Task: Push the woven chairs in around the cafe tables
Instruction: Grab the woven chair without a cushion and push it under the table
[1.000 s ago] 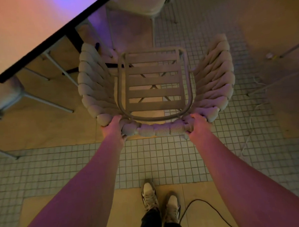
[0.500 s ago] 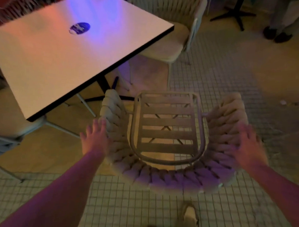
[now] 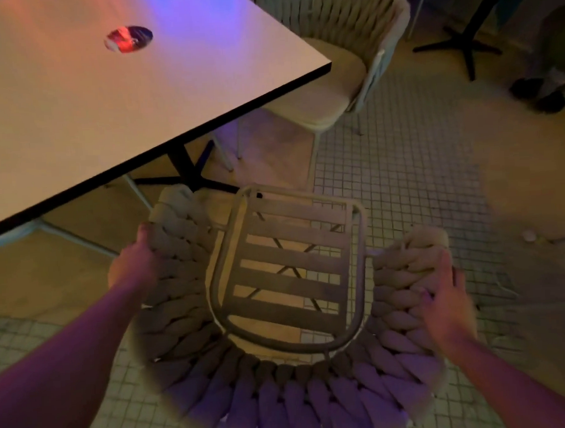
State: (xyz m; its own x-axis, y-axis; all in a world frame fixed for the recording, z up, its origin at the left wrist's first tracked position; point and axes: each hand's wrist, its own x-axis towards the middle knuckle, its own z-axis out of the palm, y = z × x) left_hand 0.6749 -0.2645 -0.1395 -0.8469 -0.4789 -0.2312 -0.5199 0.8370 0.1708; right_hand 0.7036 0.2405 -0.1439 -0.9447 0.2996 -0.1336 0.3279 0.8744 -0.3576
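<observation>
Since half a second ago both hands have closed in on the woven chair (image 3: 288, 310): the left hand (image 3: 133, 265) now lies against the outside of the left armrest, and the right hand (image 3: 447, 307) has come onto the right armrest. The table looms larger and nearer the chair's front than before.

Nearest, the chair's thick braided back curves across the bottom of the view, lit purple. The left hand is curled around the outer edge of the left arm's weave, thumb up along it, gripping the chair. The right hand is blurred; its fingers (image 3: 443, 265) are spread and lie flat on top of the right arm's weave, open rather than clasped, though how firm the contact is cannot be told.

Between the arms sits the bare slatted seat frame (image 3: 293, 265), with no cushion, the tiled floor (image 3: 398, 163) showing through the slats. The chair's front edge stands just short of the table's dark pedestal base (image 3: 188, 172), not yet under the top.

Beyond, the white table (image 3: 124, 101) fills the upper left, a round sticker (image 3: 128, 38) on it. A second woven chair (image 3: 342, 49) with a cushion is tucked at the table's far corner.
</observation>
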